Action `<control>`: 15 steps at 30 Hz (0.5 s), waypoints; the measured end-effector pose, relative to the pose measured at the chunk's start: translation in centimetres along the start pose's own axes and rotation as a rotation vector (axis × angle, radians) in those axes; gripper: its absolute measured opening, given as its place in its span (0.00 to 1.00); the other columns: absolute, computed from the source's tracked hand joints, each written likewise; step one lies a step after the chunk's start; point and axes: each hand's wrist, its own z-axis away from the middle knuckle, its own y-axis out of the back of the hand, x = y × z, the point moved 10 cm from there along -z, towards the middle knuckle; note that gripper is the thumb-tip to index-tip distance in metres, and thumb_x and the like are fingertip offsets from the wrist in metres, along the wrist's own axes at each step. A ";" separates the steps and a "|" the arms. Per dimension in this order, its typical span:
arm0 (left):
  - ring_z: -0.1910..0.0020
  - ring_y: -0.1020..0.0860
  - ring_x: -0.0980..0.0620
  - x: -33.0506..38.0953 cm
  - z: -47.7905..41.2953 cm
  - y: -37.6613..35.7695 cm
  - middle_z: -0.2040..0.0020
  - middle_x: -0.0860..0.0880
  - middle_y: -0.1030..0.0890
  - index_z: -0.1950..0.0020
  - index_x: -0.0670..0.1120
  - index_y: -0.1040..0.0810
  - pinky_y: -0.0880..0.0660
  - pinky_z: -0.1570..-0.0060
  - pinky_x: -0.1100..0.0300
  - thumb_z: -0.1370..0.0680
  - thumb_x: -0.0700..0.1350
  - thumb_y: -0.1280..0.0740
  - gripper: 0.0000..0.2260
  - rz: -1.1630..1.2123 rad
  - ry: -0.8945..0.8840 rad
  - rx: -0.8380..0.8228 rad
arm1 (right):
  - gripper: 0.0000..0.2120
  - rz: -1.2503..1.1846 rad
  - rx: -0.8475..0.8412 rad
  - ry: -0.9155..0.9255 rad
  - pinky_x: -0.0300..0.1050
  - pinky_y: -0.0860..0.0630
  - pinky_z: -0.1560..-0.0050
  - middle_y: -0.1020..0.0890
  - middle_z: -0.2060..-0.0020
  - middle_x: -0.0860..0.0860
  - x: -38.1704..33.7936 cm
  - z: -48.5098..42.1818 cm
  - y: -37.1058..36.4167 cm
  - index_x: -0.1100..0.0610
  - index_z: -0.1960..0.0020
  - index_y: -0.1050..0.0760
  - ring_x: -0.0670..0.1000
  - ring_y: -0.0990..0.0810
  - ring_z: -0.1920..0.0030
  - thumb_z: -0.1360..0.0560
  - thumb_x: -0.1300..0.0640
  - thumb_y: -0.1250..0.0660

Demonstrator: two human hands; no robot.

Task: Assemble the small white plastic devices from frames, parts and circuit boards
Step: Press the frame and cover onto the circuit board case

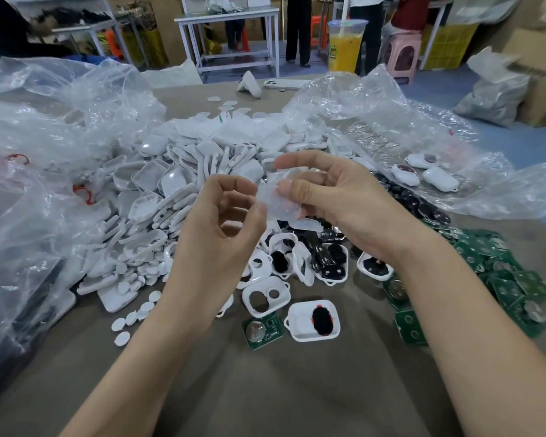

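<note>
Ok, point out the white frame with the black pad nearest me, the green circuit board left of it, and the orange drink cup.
white frame [300, 321]: head view, white floor left of pad.
green circuit board [263, 331]: head view, board's centre.
orange drink cup [345, 47]: head view, orange-filled wall.

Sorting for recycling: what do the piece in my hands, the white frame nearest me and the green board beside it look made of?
Held piece: translucent glossy plastic, probably; shapes behind show through, though blurred.
White frame: opaque moulded plastic, smooth with a soft sheen.
Green board: lacquered circuit laminate, carrying a shiny metal disc.
</note>
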 end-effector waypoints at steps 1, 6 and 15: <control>0.58 0.21 0.58 0.4 0.0 -0.2 0.57 0.58 0.19 0.49 0.56 0.24 0.26 0.59 0.68 0.19 0.44 0.31 0.06 -0.032 -0.024 -0.014 | 0.13 0.010 0.001 0.000 0.35 0.22 0.60 0.16 0.60 0.51 0.0 0.0 0.1 0.57 0.40 0.20 0.46 0.17 0.60 0.24 0.63 0.28; 0.54 0.21 0.62 1.0 0.5 -1.3 0.52 0.67 0.19 0.47 0.55 0.20 0.28 0.59 0.72 0.20 0.38 0.34 0.11 -0.154 -0.073 -0.104 | 0.10 0.079 -0.010 -0.012 0.36 0.26 0.67 0.19 0.58 0.59 0.1 0.1 0.4 0.52 0.42 0.18 0.46 0.25 0.68 0.23 0.59 0.27; 0.49 0.21 0.58 2.6 0.8 -1.1 0.49 0.61 0.20 0.44 0.53 0.20 0.28 0.53 0.69 0.19 0.45 0.32 0.06 -0.390 -0.311 -0.092 | 0.12 0.097 -0.061 -0.063 0.36 0.28 0.68 0.16 0.56 0.57 0.7 0.4 0.5 0.52 0.40 0.18 0.46 0.27 0.67 0.23 0.57 0.27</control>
